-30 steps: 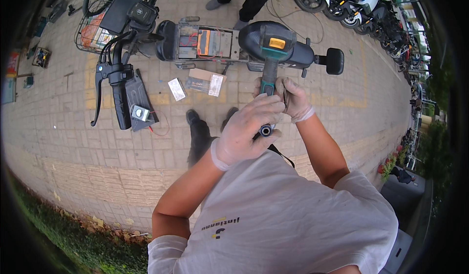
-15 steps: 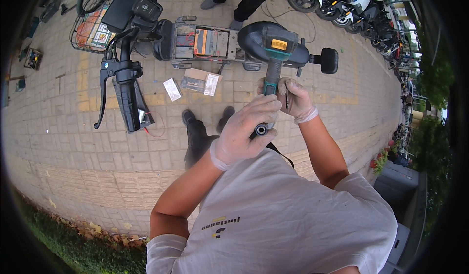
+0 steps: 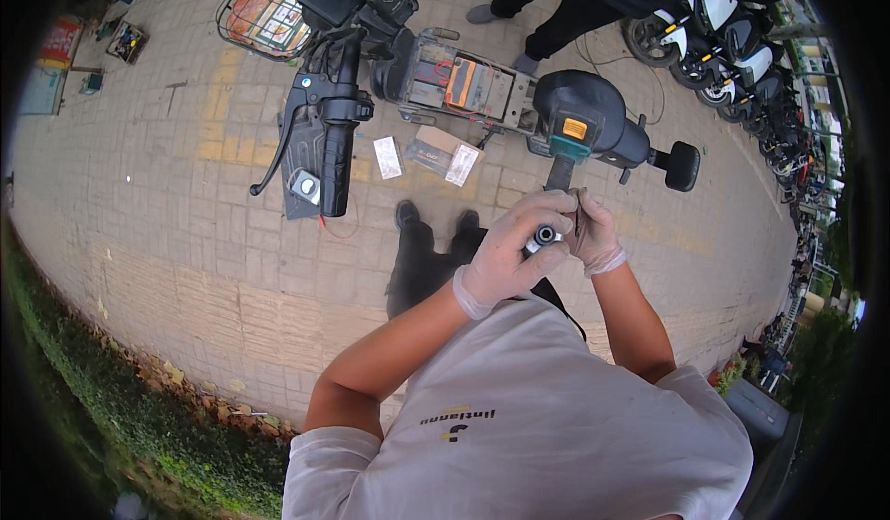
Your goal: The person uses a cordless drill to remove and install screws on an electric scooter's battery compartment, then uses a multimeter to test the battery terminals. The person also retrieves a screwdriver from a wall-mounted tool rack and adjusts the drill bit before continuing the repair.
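A: Writing?
B: Yellow label [image 3: 575,129] with dark marks on the power tool [image 3: 561,172]; dark and yellow print on the shirt [image 3: 547,455]; print on the cardboard box [image 3: 429,157].
A: Hands?
B: Left hand [image 3: 510,247] wraps the tool near its socket [image 3: 545,234], before the chest. Right hand [image 3: 598,233] curls alongside; whether it clamps anything, cannot tell.
A: Room?
B: Paving [image 3: 232,251] spreads from hedge [image 3: 176,446] edge to parked scooters [image 3: 714,57]; in view, the tool's far end overlaps a seat [image 3: 577,92].

The left grip [image 3: 512,247] clasps a teal-and-black power tool [image 3: 561,170].
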`<state>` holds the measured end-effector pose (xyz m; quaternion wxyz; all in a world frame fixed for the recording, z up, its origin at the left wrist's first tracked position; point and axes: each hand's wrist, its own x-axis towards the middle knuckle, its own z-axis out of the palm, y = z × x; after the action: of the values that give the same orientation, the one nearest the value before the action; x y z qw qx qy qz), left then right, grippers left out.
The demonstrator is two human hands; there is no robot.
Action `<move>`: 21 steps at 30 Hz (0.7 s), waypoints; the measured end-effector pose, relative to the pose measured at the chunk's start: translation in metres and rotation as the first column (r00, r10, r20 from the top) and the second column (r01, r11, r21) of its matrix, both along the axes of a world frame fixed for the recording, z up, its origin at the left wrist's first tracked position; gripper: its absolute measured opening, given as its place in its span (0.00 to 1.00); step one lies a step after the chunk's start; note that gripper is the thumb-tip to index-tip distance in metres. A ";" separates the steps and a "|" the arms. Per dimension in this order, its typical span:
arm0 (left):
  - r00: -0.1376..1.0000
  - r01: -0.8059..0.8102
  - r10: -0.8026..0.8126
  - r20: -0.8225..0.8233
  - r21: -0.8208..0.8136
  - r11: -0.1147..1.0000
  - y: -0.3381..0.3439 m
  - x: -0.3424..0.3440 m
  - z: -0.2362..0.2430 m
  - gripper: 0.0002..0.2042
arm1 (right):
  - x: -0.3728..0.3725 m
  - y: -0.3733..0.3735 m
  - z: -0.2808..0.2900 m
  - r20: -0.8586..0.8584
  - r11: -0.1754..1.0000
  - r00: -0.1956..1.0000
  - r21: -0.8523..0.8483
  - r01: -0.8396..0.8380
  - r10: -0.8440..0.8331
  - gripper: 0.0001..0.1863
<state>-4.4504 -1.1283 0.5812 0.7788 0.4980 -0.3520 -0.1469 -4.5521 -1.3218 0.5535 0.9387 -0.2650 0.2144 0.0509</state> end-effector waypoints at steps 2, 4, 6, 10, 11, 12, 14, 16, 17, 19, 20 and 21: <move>0.985 0.004 -0.002 -0.171 0.014 1.000 0.003 -0.009 -0.009 0.13 | 0.000 0.009 -0.022 -0.060 0.995 0.997 0.096 -0.042 0.047 0.16; 0.982 -0.042 0.073 -0.173 0.177 0.983 0.009 -0.020 -0.019 0.10 | -0.002 0.020 -0.044 -0.033 0.984 0.996 0.157 -0.080 0.086 0.17; 0.944 -0.015 0.113 -0.310 0.302 0.953 0.019 -0.034 -0.028 0.10 | -0.007 0.035 -0.062 -0.130 0.974 0.978 0.184 -0.135 0.160 0.20; 0.851 -0.152 0.311 -0.423 0.368 0.917 0.053 -0.058 -0.036 0.10 | -0.010 0.071 -0.088 -0.132 0.868 0.902 0.361 -0.342 0.410 0.21; 0.812 -0.177 0.367 -0.454 0.408 0.896 0.064 -0.063 -0.036 0.10 | -0.010 0.077 -0.092 -0.108 0.834 0.862 0.337 -0.436 0.495 0.20; 0.797 -0.224 0.432 -0.421 0.458 0.860 0.077 -0.069 -0.033 0.10 | -0.006 0.081 -0.097 -0.081 0.788 0.815 0.329 -0.521 0.573 0.20; 0.757 -0.274 0.491 -0.430 0.473 0.837 0.109 -0.080 -0.027 0.11 | 0.002 0.082 -0.104 -0.192 0.796 0.775 0.066 -0.602 0.602 0.18; 0.689 -0.348 0.589 -0.423 0.520 0.780 0.144 -0.093 -0.019 0.13 | 0.015 0.078 -0.111 -0.381 0.596 0.721 -0.407 -0.692 0.578 0.17; 0.629 -0.398 0.641 -0.441 0.525 0.752 0.161 -0.099 -0.016 0.15 | 0.026 0.076 -0.115 -0.366 0.438 0.693 -0.571 -0.694 0.621 0.17; 0.561 -0.470 0.736 -0.380 0.585 0.661 0.202 -0.107 -0.012 0.16 | 0.046 0.078 -0.123 -0.384 0.122 0.676 -0.810 -0.574 0.628 0.17; 0.513 -0.494 0.783 -0.351 0.625 0.604 0.224 -0.109 -0.011 0.17 | 0.058 0.087 -0.126 -0.417 -0.054 0.690 -0.874 -0.482 0.591 0.17; 0.448 -0.558 0.827 -0.340 0.616 0.556 0.244 -0.113 -0.012 0.16 | 0.069 0.098 -0.128 -0.398 -0.032 0.704 -0.881 -0.472 0.588 0.18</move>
<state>-4.5637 -0.8847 0.5692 0.7080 0.6780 0.1960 -0.0259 -4.4831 -1.2235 0.4253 0.4813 -0.8393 0.0338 0.2507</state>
